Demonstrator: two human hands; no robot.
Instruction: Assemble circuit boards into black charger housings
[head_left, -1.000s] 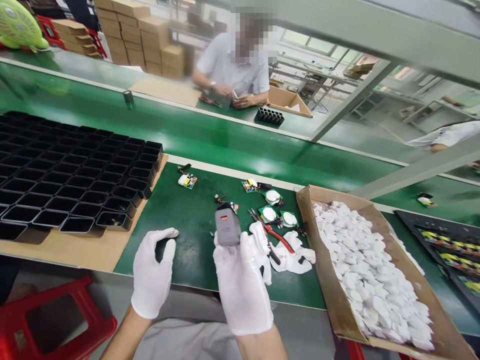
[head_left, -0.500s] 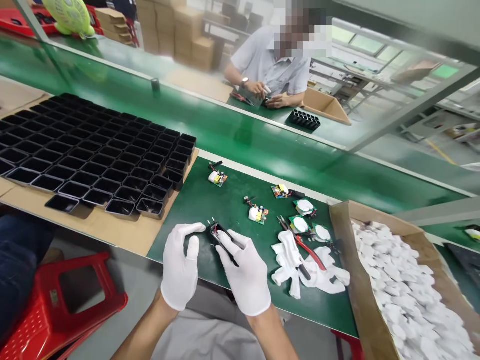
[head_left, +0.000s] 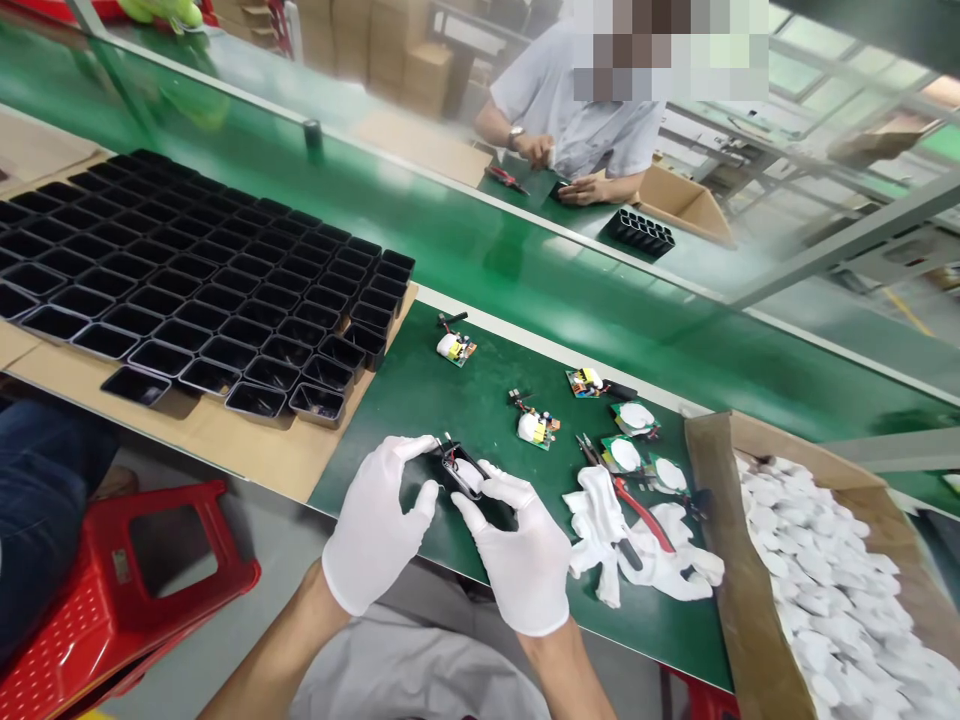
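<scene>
My right hand, in a white glove, grips a small black plastic case between thumb and fingers. Inside the open case are a white pad and thin wires, and short metal pins stick out at its far left end. My left hand, also gloved, is at that end. Its index fingertip meets the case by the pins, and its thumb is close to the near side. Beyond my hands lie circuit boards with white pads: one board is just past the case, another board farther back.
Many black cases stand in rows on cardboard at left. Red-handled pliers and white gloves lie right of my hands. A cardboard box holds white pads. A co-worker sits across; a red stool is at lower left.
My left hand has moved right and up to the pin end of the case. The right fingers have shifted to the case's side, showing the white pad. The view has tilted slightly.
</scene>
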